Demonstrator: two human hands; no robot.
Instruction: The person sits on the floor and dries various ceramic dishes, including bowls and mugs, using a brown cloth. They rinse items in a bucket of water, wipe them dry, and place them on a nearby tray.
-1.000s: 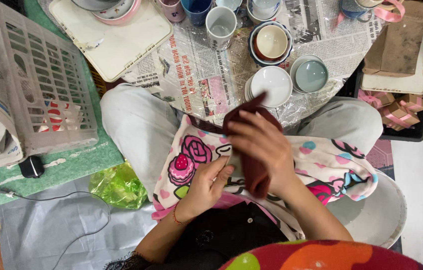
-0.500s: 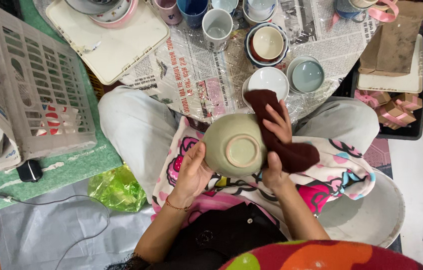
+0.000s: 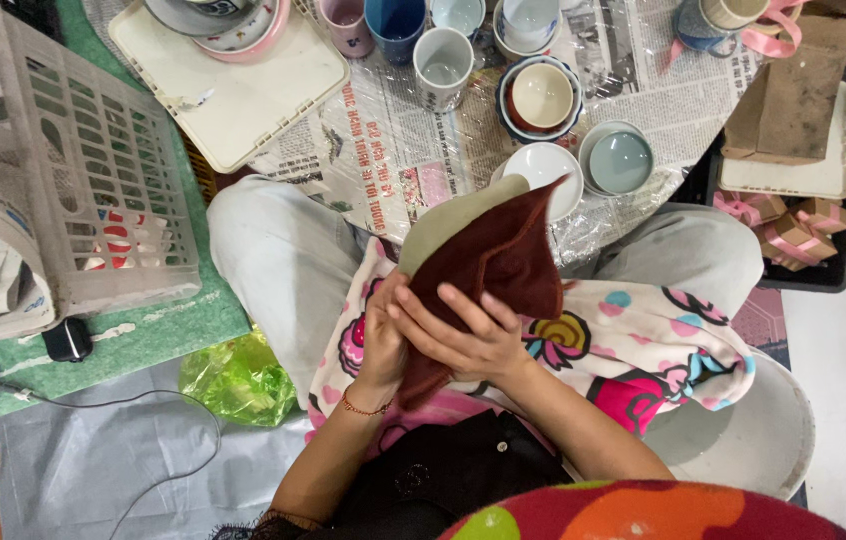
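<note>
— Newspaper (image 3: 643, 100) under clear plastic carries the cups and bowls; the white basket (image 3: 93, 190) stands to the left, the patterned towel (image 3: 643, 350) covers the lap. Where's the work itself?

— Over the lap, just above the towel. A pale green bowl (image 3: 443, 225) stands on edge, almost wholly wrapped in the brown cloth (image 3: 493, 260).

— And the hands?

— Right hand (image 3: 463, 335) lies spread, fingers flat on the cloth, pressing it to the bowl. Left hand (image 3: 383, 335) grips from the far side; whether it touches bowl or cloth I cannot tell.

— How to wipe well, then?

— I'd judge: keep the left grip firm, turn the bowl under the cloth, and stay low over the towel, since a glazed bowl may slip.
</note>
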